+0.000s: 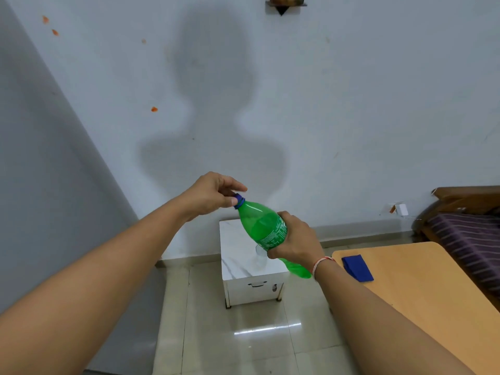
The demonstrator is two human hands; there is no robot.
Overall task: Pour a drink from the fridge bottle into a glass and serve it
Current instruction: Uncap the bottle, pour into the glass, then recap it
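Bottle (266, 228) out, clamped in right hand (296, 240); left hand (213, 194) pinching cap (238, 200), apparently still on. Glass (261, 257) seemingly empty on small table (238, 255). Uncapping, pouring, serving left.

A white marble-topped cabinet (244, 269) stands against the far wall (351, 104) on a glossy tiled floor (243, 342). At right, a wooden table (422, 299) carries a folded blue cloth (357, 267). Farther right sits a bed (468, 236) with striped bedding.
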